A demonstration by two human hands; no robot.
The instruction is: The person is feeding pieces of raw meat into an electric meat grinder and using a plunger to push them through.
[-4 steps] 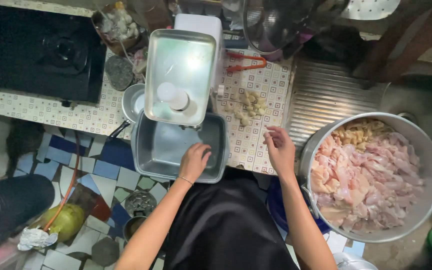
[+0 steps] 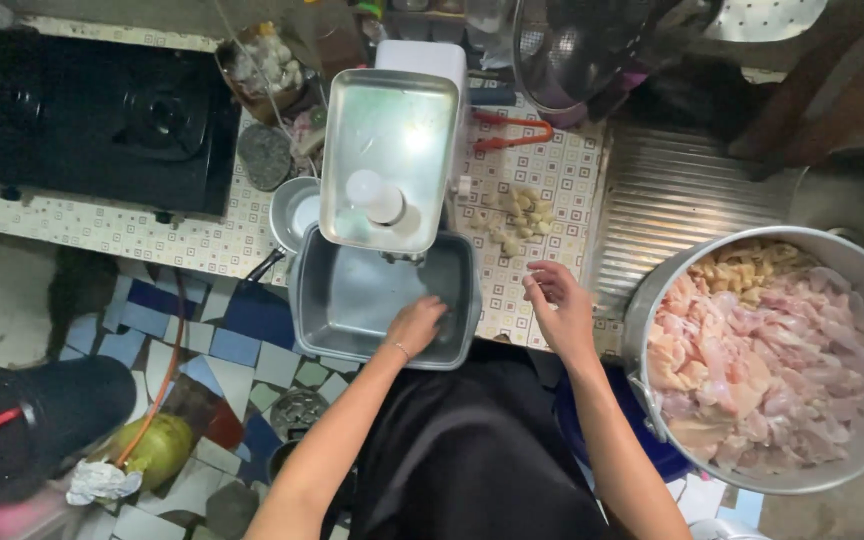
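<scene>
While left hand (image 2: pixel 414 325) touches grey tray (image 2: pixel 347 300) | meat basin (image 2: pixel 652 300) right

My left hand (image 2: pixel 416 325) reaches into the grey metal tray (image 2: pixel 312 300); its fingertips cannot be made out against the tray floor. The tray's far part is hidden under the machine's metal hopper (image 2: pixel 392 130). The big basin of raw meat (image 2: pixel 767 350) is cut off by the right edge. The small pale pieces (image 2: pixel 517 215) on the counter are too small to identify. The black stove (image 2: pixel 82 110) runs off the left edge. My right hand's (image 2: pixel 559 308) palm faces away, contents unseen.
</scene>
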